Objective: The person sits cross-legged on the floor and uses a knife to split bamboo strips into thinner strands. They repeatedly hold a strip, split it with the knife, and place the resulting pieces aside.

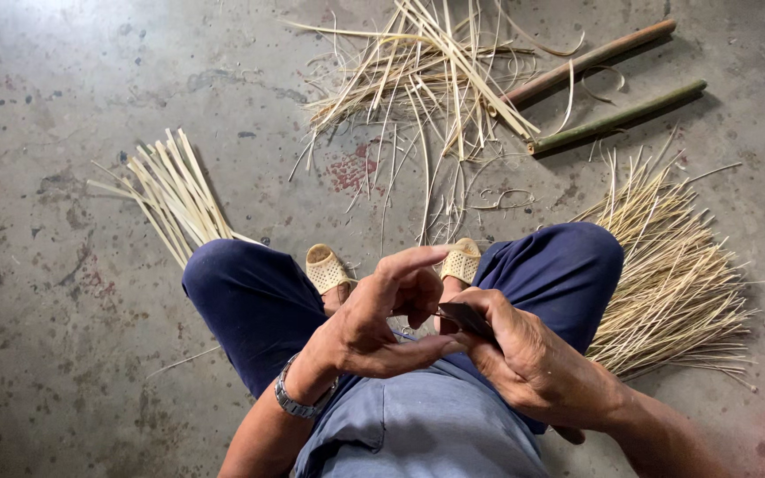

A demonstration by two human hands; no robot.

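Observation:
My right hand (pixel 524 354) grips a dark knife blade (pixel 469 319) just above my lap. My left hand (pixel 382 314), a metal watch (pixel 298 400) on its wrist, is curled with the index finger extended and the thumb reaching toward the blade tip. Whether a thin strip lies between the left fingers cannot be told. Both hands hover between my knees in dark blue trousers. My feet in woven tan sandals (pixel 329 267) rest on the concrete floor below them.
A bundle of thin bamboo slivers (pixel 675 265) lies beside my right knee. Flat bamboo strips (pixel 174 190) lie past my left knee. A loose heap of strips and shavings (pixel 427 80) and two bamboo poles (pixel 617 115) lie ahead.

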